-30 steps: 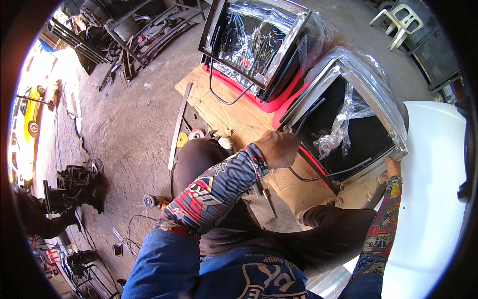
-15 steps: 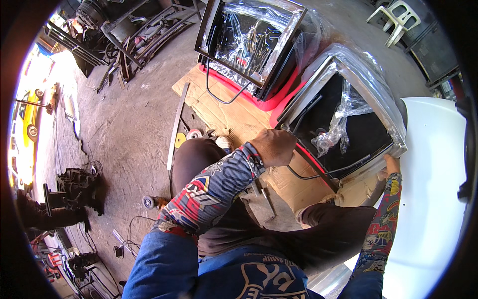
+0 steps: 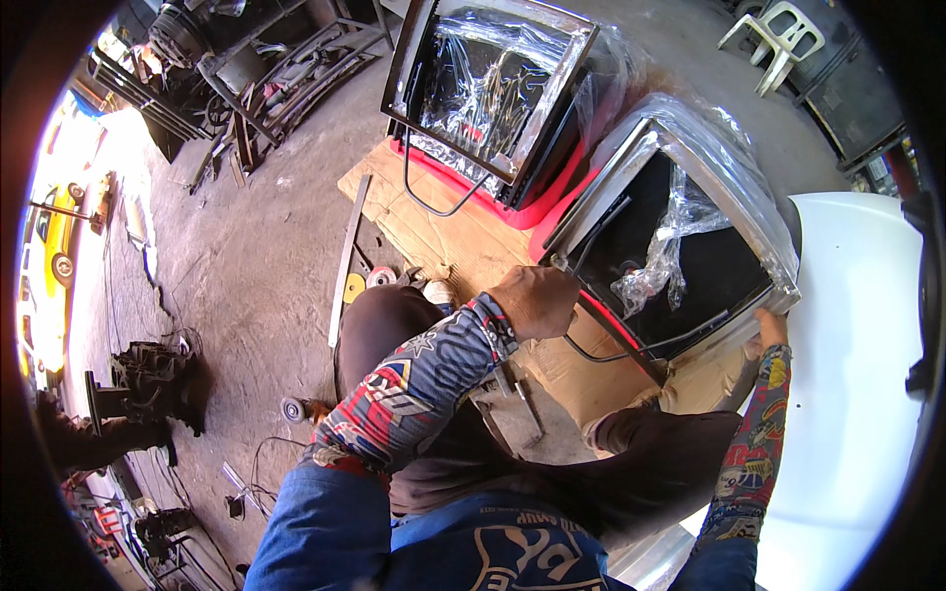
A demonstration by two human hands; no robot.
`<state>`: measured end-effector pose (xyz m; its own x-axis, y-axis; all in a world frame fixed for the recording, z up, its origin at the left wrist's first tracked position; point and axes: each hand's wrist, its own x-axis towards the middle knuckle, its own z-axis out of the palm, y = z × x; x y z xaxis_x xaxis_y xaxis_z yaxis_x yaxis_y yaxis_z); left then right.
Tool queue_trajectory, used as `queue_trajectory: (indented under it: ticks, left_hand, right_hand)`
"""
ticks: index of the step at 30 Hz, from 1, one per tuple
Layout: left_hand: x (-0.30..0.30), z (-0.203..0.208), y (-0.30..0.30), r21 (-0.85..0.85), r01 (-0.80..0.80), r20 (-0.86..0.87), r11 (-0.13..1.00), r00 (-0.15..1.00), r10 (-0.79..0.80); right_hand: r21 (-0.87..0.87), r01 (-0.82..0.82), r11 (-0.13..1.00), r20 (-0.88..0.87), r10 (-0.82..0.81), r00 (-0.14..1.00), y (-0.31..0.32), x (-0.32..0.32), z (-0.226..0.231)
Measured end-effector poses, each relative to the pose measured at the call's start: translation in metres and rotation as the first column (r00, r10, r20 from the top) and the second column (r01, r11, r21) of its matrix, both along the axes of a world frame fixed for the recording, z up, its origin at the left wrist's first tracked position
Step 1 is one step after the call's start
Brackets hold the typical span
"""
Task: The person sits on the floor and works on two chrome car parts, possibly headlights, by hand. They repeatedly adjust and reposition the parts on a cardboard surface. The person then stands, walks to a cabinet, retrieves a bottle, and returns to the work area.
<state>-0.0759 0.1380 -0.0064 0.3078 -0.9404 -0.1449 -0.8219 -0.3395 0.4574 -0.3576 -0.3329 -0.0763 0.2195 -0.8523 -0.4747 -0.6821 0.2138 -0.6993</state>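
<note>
An upturned car seat shows its bare metal seat frame (image 3: 690,158), with a black underside (image 3: 631,256), red trim and clear plastic wrap (image 3: 655,281). My left hand (image 3: 537,300) is closed in a fist at the frame's near left corner, beside a bent black bar (image 3: 591,353). What the fist holds is hidden by its back. My right hand (image 3: 771,330) grips the near right corner of the frame, its fingers partly out of sight. Just beyond stands a second upturned seat (image 3: 493,89), also plastic-wrapped, with a metal frame and a red edge.
Cardboard (image 3: 394,202) lies under the seats. On the floor are a flat metal strip (image 3: 350,261), discs (image 3: 379,278) and a grinder (image 3: 296,409). A white car panel (image 3: 847,374) stands close on my right. Scrap metal (image 3: 266,108) and a white plastic chair (image 3: 778,44) are farther off.
The whole view has shifted slightly. Both hands keep their places at the corners of the seat frame, and nothing else has visibly moved.
</note>
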Motion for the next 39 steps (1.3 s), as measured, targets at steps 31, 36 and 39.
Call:
queue_trajectory:
  ticks: [31,36,39]
  left_hand:
    - [0.001,0.011,-0.006,0.014,0.04,-0.104,0.999,0.994,-0.038]
    - [0.004,0.007,-0.006,0.104,0.074,-0.127,0.992,0.99,-0.06]
    - [0.004,0.005,-0.004,0.163,0.08,-0.122,0.983,0.991,-0.06]
  right_hand:
    - [-0.511,-0.428,0.745,-0.588,0.061,0.807,0.015,0.016,-0.007]
    - [-0.323,-0.071,0.944,-0.21,0.001,0.978,0.029,0.022,0.015]
    - [-0.302,-0.122,0.946,-0.125,0.087,0.988,0.043,0.023,0.031]
